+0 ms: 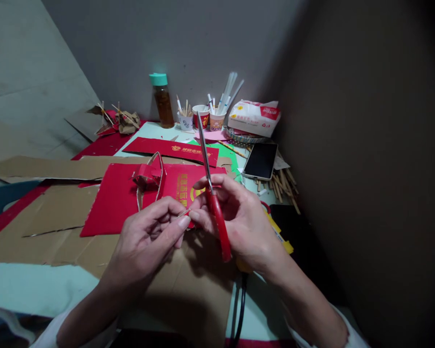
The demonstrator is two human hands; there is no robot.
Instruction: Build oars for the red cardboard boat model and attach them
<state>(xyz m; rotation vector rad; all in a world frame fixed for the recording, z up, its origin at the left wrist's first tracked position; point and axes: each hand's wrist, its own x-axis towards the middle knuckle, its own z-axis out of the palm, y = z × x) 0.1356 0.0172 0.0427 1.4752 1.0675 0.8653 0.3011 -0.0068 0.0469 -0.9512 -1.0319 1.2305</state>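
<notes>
My left hand (pixel 145 239) is closed in a pinch on a small red cardboard piece (pixel 187 211) with a pale edge. My right hand (pixel 252 224) is closed around the red-handled scissors (pixel 220 224), whose blades point up and away. The thumb and fingertip of that hand also meet at the small piece. Just beyond my hands lies a red cardboard sheet (pixel 108 203) with gold lettering. On it stands a folded red cardboard shape (pixel 150 176) with a pale cut edge.
Brown cardboard (pixel 54 208) spreads across the left and front. Behind stand a tea-filled bottle (pixel 163 104), paper cups (pixel 186 121) of sticks and straws, and a tissue pack (pixel 253 118). A phone (pixel 261 160) and several wooden sticks (pixel 284 186) lie at right, near a black cable (pixel 242 304).
</notes>
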